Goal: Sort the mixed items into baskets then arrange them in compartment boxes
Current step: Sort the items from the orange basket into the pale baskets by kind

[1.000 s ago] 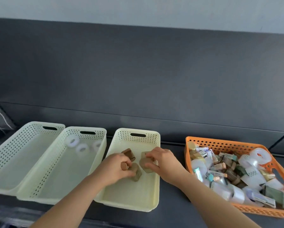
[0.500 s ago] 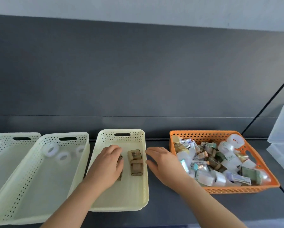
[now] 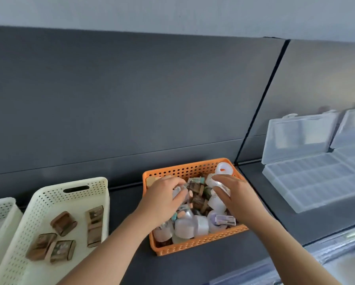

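Note:
An orange basket (image 3: 184, 169) sits mid-counter, piled with mixed items: white tape rolls, small brown boxes, pale packets. Both my hands are inside it. My left hand (image 3: 164, 199) reaches in from the left, its fingers curled down over a small pale packet (image 3: 177, 191). My right hand (image 3: 235, 195) comes in from the right, fingers curved round a white dotted roll (image 3: 212, 181). To the left, a cream basket (image 3: 55, 194) holds several small brown boxes (image 3: 63, 223).
A second cream basket (image 3: 1, 204) shows at the far left edge. Two clear compartment boxes (image 3: 308, 182) with raised lids lie on the counter to the right. A dark back panel runs behind everything. Bare dark counter lies between the cream and orange baskets.
Both hands left the cream basket, leaving the brown boxes there, and moved right into the orange basket. My view swung right, bringing the clear compartment boxes in.

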The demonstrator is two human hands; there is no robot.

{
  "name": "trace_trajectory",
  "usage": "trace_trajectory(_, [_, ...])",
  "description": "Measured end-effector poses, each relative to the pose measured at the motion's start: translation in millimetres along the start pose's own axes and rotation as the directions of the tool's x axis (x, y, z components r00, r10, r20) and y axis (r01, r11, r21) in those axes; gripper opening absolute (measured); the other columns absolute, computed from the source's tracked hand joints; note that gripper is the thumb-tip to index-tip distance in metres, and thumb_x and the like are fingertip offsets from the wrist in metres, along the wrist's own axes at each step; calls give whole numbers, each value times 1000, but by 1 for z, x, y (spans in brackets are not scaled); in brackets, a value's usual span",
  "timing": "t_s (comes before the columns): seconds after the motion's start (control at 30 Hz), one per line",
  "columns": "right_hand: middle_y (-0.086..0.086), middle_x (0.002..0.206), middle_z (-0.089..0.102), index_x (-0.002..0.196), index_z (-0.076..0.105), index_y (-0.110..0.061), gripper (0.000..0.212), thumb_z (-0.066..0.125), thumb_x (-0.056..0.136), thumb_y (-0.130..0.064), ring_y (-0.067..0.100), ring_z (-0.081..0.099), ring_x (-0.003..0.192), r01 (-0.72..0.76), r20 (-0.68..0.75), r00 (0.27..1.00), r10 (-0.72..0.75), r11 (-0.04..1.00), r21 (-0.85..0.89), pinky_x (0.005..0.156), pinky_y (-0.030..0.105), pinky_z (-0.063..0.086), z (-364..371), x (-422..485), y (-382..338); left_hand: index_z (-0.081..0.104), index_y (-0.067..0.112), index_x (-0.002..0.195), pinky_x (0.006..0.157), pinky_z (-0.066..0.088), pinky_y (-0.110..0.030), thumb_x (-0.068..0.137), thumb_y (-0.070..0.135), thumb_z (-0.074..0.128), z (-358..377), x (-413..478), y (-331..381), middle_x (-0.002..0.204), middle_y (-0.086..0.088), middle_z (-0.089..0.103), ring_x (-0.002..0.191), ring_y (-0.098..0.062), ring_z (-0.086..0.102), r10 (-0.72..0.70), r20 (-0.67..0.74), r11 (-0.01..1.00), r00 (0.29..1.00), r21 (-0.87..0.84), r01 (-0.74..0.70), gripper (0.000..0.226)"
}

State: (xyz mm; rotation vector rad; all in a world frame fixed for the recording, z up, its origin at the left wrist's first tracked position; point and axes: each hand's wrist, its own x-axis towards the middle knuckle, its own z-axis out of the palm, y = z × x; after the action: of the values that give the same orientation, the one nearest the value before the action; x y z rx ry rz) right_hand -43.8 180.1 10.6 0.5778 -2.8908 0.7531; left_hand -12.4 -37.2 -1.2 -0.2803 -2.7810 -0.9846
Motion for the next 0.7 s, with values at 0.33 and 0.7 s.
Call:
trace_trajectory(0.33, [-7,142,47,139,46,-26,56,66,86,-30,15,42,130,50,249,968,-29,996,-78,104,30,37,-13,77,94,54,22,133,100,39,-26,94,33,58,69,95,22,136,4,54,122,-13,51,-173,189,985,966,20,173,41])
trace_trajectory(0.7, [-9,132,53,134,52,-24,52,69,85,-29,9,52,117,45,157,985,-71,986,158,89,16,37,-15,74,113,56,22,104,87,37,-24,88,40,63,97,100,11,112,7,47,105,-12,49,-200,253,978,947,-7,208,25])
